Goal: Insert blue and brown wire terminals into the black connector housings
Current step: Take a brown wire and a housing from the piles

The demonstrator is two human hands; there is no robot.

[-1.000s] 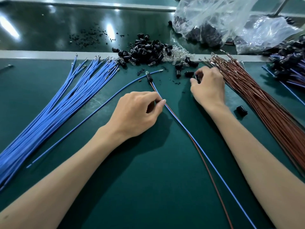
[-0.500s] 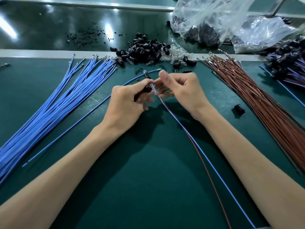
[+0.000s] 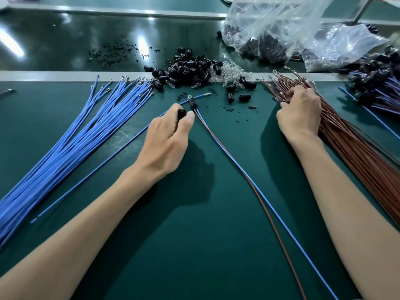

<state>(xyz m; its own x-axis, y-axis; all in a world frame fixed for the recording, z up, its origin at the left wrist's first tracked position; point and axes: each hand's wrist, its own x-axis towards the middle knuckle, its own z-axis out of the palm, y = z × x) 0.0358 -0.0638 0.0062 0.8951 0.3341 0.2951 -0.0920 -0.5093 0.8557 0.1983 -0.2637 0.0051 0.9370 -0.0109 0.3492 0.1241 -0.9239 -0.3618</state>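
Beyond both hands, at the far edge of the green mat, lies a pile of black housings, with clear bulbs touching its right side. Further behind are plastic bags. A few loose housings lie between the hands, nearer to the right one. To the left of the left hand a blue bundle spreads like a fan. One single blue wire runs slantwise and passes under this hand, which covers part of it. Just beside the left thumb lies a finished pair: a blue and a brown wire side by side, leaving one black housing and going between the two forearms.

The left hand pinches a housing between thumb and curled fingers; it is small, black and half hidden by them. The right hand rests on the brown wires, its fingers curled among their metal ends; which wire it grips cannot be told.
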